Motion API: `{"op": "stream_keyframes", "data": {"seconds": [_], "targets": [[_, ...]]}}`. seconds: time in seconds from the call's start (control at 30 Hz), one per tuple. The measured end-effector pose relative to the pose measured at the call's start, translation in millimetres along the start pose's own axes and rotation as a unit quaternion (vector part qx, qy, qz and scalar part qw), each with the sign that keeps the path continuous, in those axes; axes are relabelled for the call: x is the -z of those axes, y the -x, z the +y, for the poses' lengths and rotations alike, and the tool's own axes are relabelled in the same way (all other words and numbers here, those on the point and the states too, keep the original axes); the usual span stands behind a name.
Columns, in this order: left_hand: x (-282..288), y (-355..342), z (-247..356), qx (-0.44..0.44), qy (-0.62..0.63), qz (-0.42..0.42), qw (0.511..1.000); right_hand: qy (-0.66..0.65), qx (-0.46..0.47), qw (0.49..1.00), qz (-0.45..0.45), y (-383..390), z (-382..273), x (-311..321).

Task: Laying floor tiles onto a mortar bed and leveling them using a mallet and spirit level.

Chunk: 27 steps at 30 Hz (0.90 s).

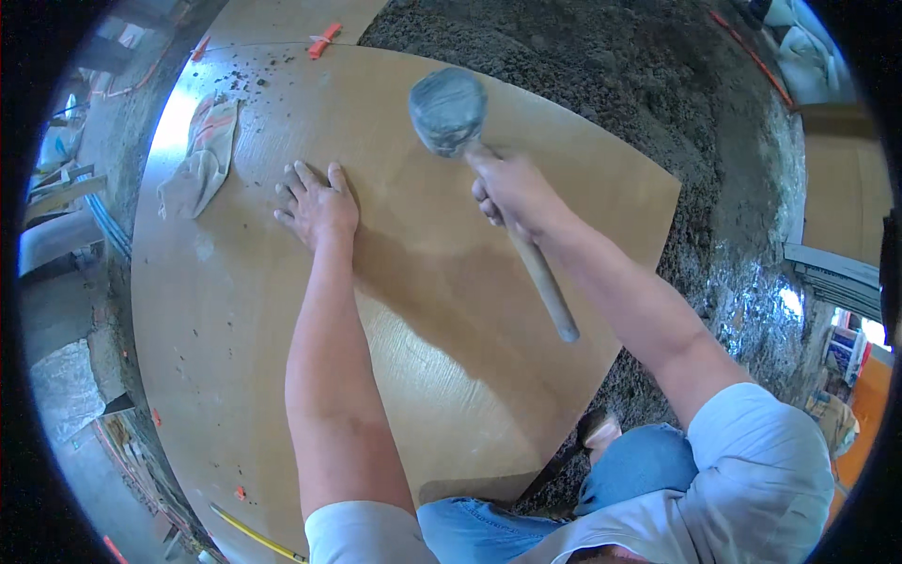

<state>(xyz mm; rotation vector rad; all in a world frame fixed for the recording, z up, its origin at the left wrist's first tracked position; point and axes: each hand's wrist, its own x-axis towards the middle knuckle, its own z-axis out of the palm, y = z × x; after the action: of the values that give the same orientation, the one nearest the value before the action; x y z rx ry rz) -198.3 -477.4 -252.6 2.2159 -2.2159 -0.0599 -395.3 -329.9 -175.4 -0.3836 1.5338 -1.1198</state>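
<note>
My right hand (515,195) is wrapped round the wooden handle of a rubber mallet (448,111), close below its grey, rounded head. The mallet is over a large, glossy tan tile (423,235); whether its head touches the surface I cannot tell. The handle's free end slants down to the right. Fingers spread, my left hand (321,209) lies flat on the tile, left of the mallet. Farther left, a crumpled whitish cloth (200,155) rests on the same tile.
Dark, grainy mortar (601,75) borders the tile's far and right sides. Red-orange tile clips (324,40) sit at the far joint. A yellow strip (254,532), perhaps a tape measure, lies at the near left. Wet, shiny ground (752,305) stretches on the right.
</note>
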Motion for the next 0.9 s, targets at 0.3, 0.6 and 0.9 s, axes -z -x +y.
{"op": "stream_keyframes", "data": {"seconds": [0.3,0.6,0.9], "targets": [[-3,0,-2,-0.007,-0.013,0.013,1.0,0.013,-0.021,0.999,0.022,18,34,31],[-2,2,-1,-0.013,-0.02,0.017,1.0,0.244,0.084,0.966,0.029,20,53,57],[-9,-4,-6,-0.073,0.014,0.041,0.996,0.332,0.073,0.938,0.065,23,43,52]]}}
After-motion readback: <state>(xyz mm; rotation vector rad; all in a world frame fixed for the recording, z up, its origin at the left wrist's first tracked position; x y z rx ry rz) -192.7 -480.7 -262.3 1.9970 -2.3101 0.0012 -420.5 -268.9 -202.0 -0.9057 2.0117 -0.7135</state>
